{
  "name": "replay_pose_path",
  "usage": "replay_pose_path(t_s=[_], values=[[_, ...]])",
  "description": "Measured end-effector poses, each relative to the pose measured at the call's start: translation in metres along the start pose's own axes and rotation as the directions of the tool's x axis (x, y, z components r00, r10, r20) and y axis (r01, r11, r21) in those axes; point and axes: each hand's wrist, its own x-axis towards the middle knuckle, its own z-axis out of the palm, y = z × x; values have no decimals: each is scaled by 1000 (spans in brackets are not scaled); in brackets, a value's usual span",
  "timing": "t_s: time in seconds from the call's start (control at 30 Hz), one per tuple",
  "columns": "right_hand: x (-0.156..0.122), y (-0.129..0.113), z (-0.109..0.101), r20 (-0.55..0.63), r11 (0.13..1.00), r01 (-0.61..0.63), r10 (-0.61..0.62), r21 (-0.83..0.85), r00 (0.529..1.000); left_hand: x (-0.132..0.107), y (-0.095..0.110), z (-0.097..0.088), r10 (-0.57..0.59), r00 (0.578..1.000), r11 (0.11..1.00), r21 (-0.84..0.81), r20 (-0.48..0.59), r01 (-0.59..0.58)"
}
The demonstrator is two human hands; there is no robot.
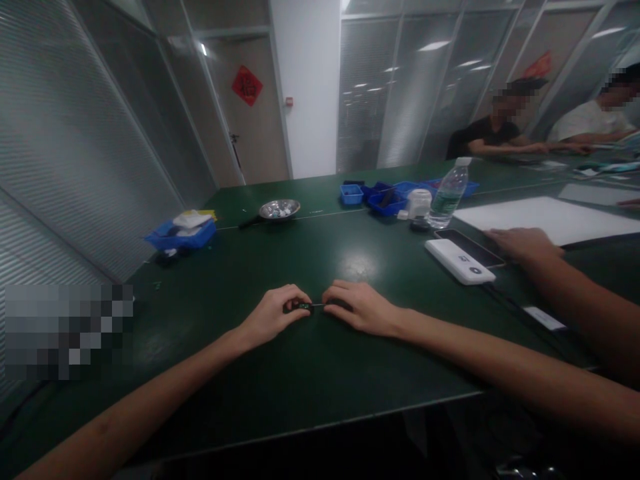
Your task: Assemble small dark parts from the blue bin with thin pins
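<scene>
— What is sitting at ten o'clock from the hands?
— A blue tray [181, 235], well apart.
— And the left hand [277, 315]?
— It is closing its fingers around a small black part [303, 307], low on the green table [320, 380].
— The right hand [361, 308]?
— At the part's three o'clock, pinching a thin pin [317, 305]. The pin is meeting the part; how deep, I cannot tell.
— Further right?
— A power bank [460, 261] at two o'clock, near a co-worker's hand [523, 241].

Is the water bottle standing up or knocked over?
Standing up. The water bottle stands upright on the green table, with its white cap on top.
</scene>
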Motion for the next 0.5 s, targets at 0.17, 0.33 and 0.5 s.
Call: replay_pose_path(t_s=[0.17, 0.33, 0.5], values=[[-1, -1, -2, -3, 999, 25, -26, -22, 1000, 1, -3, -3, -54, 998, 996, -69, 37, 57], [0, -3, -2, 8, 999, 30, -30, -20, 1000, 1, -1, -2, -63, 997, 995, -81, 44, 66], [2, -5, 1, 17, 999, 43, -43, -17, 999, 1, 4, 3, 25, 999, 1000, -7, 22, -25]])
